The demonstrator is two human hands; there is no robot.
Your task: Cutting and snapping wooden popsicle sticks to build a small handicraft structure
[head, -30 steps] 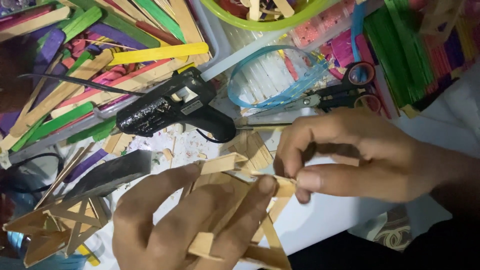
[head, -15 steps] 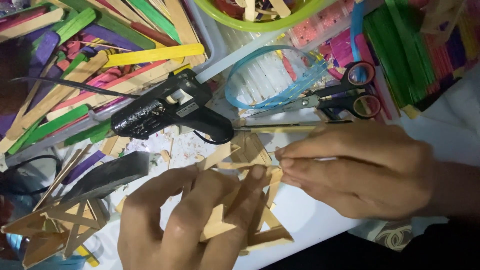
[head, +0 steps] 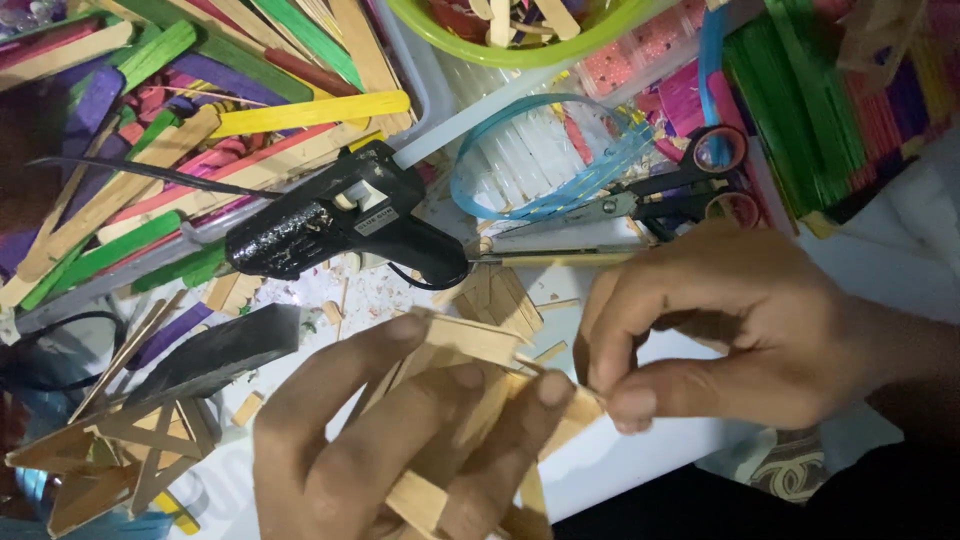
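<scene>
Glue gun left of scissors

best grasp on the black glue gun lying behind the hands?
Likely the handle, from above and the right. The glue gun lies flat on its side, barrel pointing left, handle toward the scissors. The handle end is exposed; a cord trails from it, and sticks crowd the barrel side.

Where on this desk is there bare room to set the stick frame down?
Bare white table shows only below the right hand, by the near edge. Around the glue gun, scissors and coloured sticks it is crowded.
</scene>
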